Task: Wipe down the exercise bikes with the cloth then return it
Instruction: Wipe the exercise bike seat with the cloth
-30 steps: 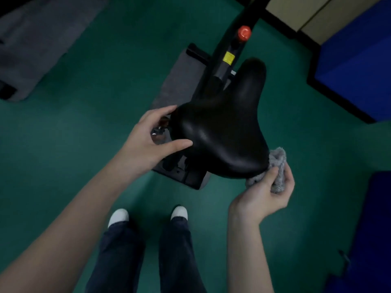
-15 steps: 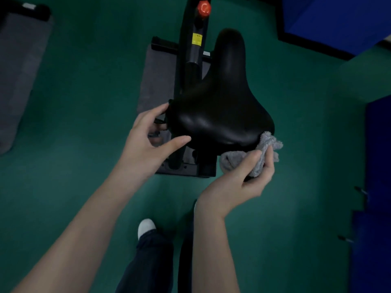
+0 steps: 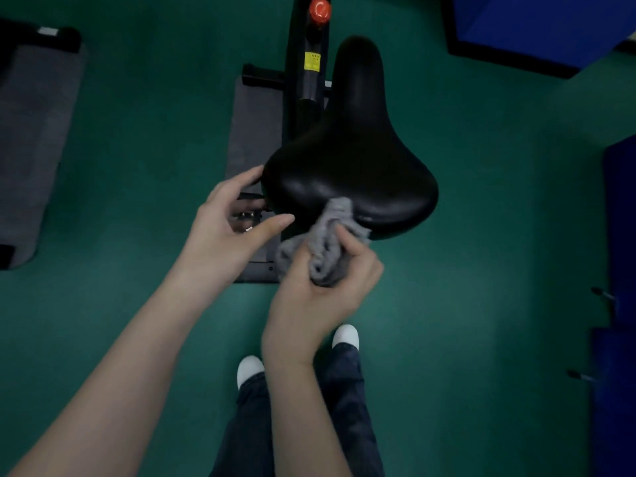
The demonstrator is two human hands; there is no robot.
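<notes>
Right hand [image 3: 320, 290] closed round bunched grey cloth [image 3: 327, 235], pressing it on near rear edge of black saddle [image 3: 347, 160]. Left hand [image 3: 223, 228] open, fingertips at saddle's left flank. Saddle's long axis runs near-to-far, nose pointing far; right hand nearer unwiped right lobe.

Dim light falls on a green floor [image 3: 137, 139]; a grey mat [image 3: 31, 139] lies left, blue padded blocks [image 3: 537, 22] right.
</notes>
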